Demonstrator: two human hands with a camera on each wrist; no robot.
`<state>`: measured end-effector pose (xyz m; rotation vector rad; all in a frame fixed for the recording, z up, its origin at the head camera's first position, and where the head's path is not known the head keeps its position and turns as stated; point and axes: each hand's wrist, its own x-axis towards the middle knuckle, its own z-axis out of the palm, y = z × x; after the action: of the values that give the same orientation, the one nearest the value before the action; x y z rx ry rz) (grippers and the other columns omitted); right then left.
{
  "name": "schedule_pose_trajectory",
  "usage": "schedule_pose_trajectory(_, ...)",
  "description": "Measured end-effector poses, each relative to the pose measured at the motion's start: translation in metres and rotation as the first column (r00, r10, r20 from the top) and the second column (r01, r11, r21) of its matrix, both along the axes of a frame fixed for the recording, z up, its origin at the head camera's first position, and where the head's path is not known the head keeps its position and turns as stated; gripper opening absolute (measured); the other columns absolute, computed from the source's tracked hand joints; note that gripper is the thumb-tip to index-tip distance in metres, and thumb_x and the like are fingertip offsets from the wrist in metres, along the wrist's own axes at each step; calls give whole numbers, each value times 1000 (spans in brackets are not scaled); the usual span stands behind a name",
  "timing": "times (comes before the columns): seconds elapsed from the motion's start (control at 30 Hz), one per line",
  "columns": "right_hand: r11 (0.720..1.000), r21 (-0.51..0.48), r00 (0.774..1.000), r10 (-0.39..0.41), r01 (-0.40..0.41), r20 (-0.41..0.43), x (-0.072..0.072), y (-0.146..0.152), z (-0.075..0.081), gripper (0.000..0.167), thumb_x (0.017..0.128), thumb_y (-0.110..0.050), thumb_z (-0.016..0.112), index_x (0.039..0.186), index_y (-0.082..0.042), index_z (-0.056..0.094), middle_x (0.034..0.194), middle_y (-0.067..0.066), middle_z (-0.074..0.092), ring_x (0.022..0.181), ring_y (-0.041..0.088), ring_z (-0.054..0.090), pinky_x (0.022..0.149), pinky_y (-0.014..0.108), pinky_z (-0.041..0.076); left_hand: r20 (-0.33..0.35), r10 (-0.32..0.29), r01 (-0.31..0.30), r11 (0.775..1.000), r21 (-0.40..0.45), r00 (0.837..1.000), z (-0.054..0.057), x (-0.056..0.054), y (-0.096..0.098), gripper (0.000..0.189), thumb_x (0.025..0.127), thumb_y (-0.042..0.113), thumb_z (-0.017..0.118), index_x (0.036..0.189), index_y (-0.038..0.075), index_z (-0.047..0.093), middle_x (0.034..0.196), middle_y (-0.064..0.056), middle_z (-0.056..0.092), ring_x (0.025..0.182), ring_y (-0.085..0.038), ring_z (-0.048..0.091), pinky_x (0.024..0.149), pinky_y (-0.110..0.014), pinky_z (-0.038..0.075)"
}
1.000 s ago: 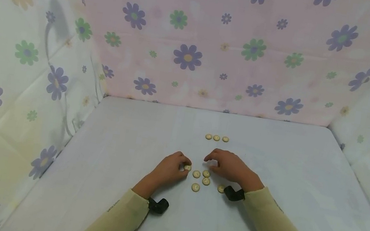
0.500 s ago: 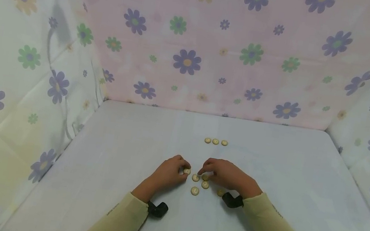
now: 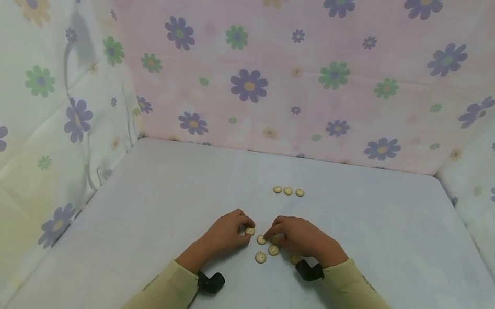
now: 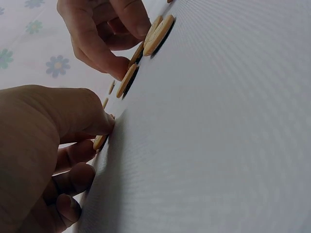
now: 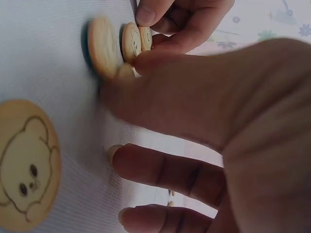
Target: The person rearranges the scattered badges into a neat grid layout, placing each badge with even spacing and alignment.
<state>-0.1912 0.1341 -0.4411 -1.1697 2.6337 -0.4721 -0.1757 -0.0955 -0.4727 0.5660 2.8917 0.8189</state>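
Note:
Round tan discs with a bear face drawn on them lie on the white table. My left hand (image 3: pixel 226 232) pinches one disc (image 4: pixel 99 142) at the table surface between thumb and finger. To its right, my right hand (image 3: pixel 304 237) has thumb and index finger around another disc (image 4: pixel 137 53), which they partly hide. The right index fingertip is beside a neighbouring disc (image 3: pixel 261 239). Closer to me lie a disc (image 3: pixel 273 250) and another disc (image 3: pixel 260 257). One more disc (image 3: pixel 294 259) is partly covered by the right wrist's black camera mount.
Farther back, three discs stand in a short row, with a middle disc (image 3: pixel 287 191). The white table (image 3: pixel 168 180) is bordered by flowered cloth walls (image 3: pixel 243 117) at the back and both sides. Another black camera mount (image 3: pixel 211 282) sits at the left wrist.
My right hand has come down and leftward, and its thumb and index finger have closed around a disc. The left hand keeps its pinch on its disc. The head view has tilted slightly.

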Motion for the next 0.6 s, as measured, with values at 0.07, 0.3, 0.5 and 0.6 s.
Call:
schedule_pose_trajectory(0.07,1000,0,1000,-10,10,6,0,0,0,20,90,-17,67,107,-26,74,105,-8,63,92,9,60,80,31,49,0,0,0,1000,3,1000,0,0,0,21,86,19,68,106,14,71,99,2,60,84,-10,54,75,-29,47)
schedule_pose_trajectory(0.3,999,-11,999,-51,51,15,1,-1,0,20,87,-17,69,107,-20,74,103,-8,65,88,7,60,78,29,49,0,-9,9,1000,9,1000,-2,-2,0,21,86,19,68,106,14,71,100,1,60,85,-11,55,76,-30,47)
schedule_pose_trajectory(0.5,996,3,996,-84,84,14,1,-1,-1,21,87,-17,69,106,-22,75,101,-10,65,85,5,58,76,28,49,-16,-3,3,1000,-4,1000,-3,-2,0,21,87,20,68,106,14,71,100,1,60,86,-11,57,78,-31,48)
schedule_pose_trajectory(0.6,997,12,997,-81,81,-1,-1,0,-1,21,86,-18,69,105,-21,75,99,-9,64,83,5,57,75,28,48,-24,-2,2,1000,-8,1000,-3,-1,0,20,86,19,68,105,13,71,99,2,60,85,-11,56,77,-31,48)
